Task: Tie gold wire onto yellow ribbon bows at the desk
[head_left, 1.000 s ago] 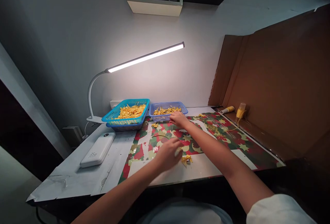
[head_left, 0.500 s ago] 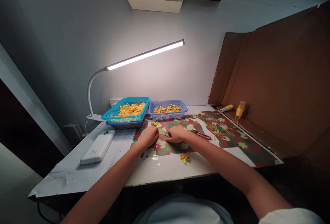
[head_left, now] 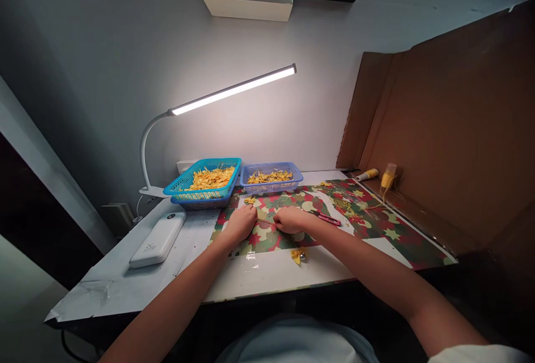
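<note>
A thin yellowish cord runs between my two hands, low over a camouflage-patterned sheet with stars. My left hand is closed on the cord's left end, and my right hand pinches it on the other side. Just beyond my left hand lies a small yellow ribbon piece. Another yellow ribbon piece with a silvery bell rests nearer the table's front edge, below my right hand. Pink-handled thread snips lie to the right of my right hand.
Behind my hands stand a turquoise basket and a purple basket, both holding yellow pieces. A white power bank lies left, near a lit lamp. Yellow thread spools stand right, beside a cardboard panel.
My right hand has shifted slightly right, away from my left. The cord between them, bowed before, is now straighter.
</note>
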Tool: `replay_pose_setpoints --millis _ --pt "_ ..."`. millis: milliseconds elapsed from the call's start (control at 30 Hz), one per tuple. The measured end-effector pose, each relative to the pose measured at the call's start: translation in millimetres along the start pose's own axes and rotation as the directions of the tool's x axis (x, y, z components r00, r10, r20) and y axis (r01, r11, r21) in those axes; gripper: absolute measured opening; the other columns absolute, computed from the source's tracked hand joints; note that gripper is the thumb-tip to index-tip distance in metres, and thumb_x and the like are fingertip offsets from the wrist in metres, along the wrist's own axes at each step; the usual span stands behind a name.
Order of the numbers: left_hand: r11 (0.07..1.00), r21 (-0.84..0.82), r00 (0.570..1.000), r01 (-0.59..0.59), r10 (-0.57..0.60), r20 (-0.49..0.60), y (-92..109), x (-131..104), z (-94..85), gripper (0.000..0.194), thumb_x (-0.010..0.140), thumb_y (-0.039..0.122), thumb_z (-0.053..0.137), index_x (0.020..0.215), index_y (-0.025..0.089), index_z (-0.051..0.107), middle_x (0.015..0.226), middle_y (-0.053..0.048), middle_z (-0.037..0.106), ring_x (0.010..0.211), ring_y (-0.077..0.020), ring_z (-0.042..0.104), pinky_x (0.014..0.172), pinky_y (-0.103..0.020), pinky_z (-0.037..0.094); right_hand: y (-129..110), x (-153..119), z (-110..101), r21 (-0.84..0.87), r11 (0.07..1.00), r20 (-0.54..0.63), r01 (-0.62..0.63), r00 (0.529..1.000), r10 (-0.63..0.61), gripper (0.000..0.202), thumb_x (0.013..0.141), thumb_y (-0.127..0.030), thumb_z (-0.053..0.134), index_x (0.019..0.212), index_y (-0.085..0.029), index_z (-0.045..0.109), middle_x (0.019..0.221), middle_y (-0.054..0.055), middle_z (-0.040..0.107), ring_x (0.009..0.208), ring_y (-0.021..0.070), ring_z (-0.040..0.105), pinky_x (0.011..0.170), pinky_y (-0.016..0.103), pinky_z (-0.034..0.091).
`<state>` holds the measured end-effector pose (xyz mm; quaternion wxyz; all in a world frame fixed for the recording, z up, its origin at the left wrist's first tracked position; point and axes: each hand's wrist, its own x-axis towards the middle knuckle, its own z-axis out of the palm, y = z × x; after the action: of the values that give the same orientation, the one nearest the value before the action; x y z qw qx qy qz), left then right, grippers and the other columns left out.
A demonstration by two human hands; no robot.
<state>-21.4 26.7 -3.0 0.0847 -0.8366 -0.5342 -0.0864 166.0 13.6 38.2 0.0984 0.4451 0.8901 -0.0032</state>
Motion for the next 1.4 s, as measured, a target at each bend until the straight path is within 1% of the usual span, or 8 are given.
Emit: replay_pose_setpoints --millis 300,567,733,833,900,1033,1167,1400 --pt "0.981 -0.193 0.995 -0.037 0.019 -0.095 8.8 8.7 -12.1 0.018 0.083 0.011 0.049 0.092 0.017 0.063 0.095 -0.01 0.067 0.094 -0.0231 0.06 0.08 -0.031 0.042 13.1 -8.6 -5.0 -0.038 0.991 -0.2 -0.13 0.972 0.12 0.02 0.086 -0.023 0.047 0.09 -0.016 0.064 0.096 0.013 0.068 0.089 0.0241 0.064 0.07 0.028 0.041" --pt "0.92 -0.39 0.985 0.033 -0.097 -0.146 25.8 20.9 -19.2 0.02 0.075 0.013 0.051 0.066 0.016 0.068 0.07 -0.008 0.068 0.071 -0.0202 0.063 0.068 -0.029 0.043 19.8 -12.2 0.0 0.085 0.97 -0.335 -0.229 0.91 0.244 0.019 0.084 -0.009 0.044 0.091 -0.017 0.059 0.09 0.01 0.067 0.084 0.0198 0.063 0.064 0.026 0.035" --pt "0.486 -0.872 0.856 0.051 -0.472 -0.213 16.0 25.4 -9.2 0.019 0.072 0.032 0.056 0.072 0.015 0.064 0.065 -0.004 0.066 0.059 -0.0153 0.059 0.058 -0.026 0.044 30.5 -21.0 20.3 0.397 0.877 -0.389 -0.271 0.816 0.428 0.016 0.087 -0.031 0.047 0.086 -0.02 0.059 0.092 0.005 0.068 0.081 0.0166 0.06 0.058 0.024 0.031" --pt "0.09 -0.996 0.744 0.004 -0.666 -0.057 -4.8 27.9 -9.5 0.025 0.069 0.04 0.057 0.074 0.016 0.057 0.063 -0.001 0.061 0.05 -0.011 0.053 0.052 -0.023 0.043 31.4 -29.7 30.2 0.446 0.84 -0.29 -0.31 0.838 0.463 0.031 0.084 -0.047 0.049 0.076 -0.019 0.06 0.083 0.005 0.068 0.075 0.0169 0.059 0.057 0.024 0.031" --pt "-0.007 -1.0 0.666 -0.024 -0.745 -0.011 -19.5 27.4 -12.1 0.021 0.07 0.038 0.053 0.074 0.017 0.052 0.059 0.003 0.056 0.046 -0.0087 0.048 0.049 -0.022 0.039 26.1 -35.1 31.2 0.425 0.85 -0.219 -0.312 0.875 0.431 0.038 0.081 -0.055 0.049 0.074 -0.019 0.061 0.08 0.006 0.068 0.073 0.0182 0.06 0.056 0.025 0.032" --pt "0.268 -0.961 0.615 0.074 -0.771 -0.168 -35.3 20.7 -12.6 0.013 0.075 0.029 0.044 0.07 0.019 0.05 0.05 0.006 0.042 0.045 -0.01 0.04 0.048 -0.022 0.033 6.4 -41.2 22.8 0.328 0.87 -0.092 -0.369 0.904 0.418 0.036 0.08 -0.051 0.052 0.085 -0.018 0.065 0.094 0.011 0.069 0.083 0.024 0.063 0.063 0.028 0.038" --pt "0.608 -0.774 0.743 0.176 -0.598 -0.3 -32.5 16.4 -2.5 0.026 0.084 0.028 0.033 0.06 0.021 0.039 0.052 0.004 0.041 0.053 -0.0129 0.042 0.053 -0.024 0.032 -9.8 -40.5 22.2 0.228 0.878 -0.035 -0.421 0.898 0.439 0.033 0.087 -0.04 0.046 0.094 -0.015 0.066 0.102 0.016 0.068 0.094 0.0282 0.063 0.076 0.035 0.041" --pt "0.888 -0.435 0.937 0.15 -0.268 -0.224 -27.1 36.1 12.2 0.016 0.074 0.022 0.059 0.078 0.02 0.044 0.088 -0.006 0.062 0.085 -0.0198 0.057 0.07 -0.027 0.04 -16.2 -38.9 45.7 0.239 0.898 -0.229 -0.369 0.877 0.422 0.032 0.091 -0.035 0.039 0.091 -0.015 0.065 0.093 0.012 0.069 0.091 0.0259 0.063 0.079 0.035 0.039"
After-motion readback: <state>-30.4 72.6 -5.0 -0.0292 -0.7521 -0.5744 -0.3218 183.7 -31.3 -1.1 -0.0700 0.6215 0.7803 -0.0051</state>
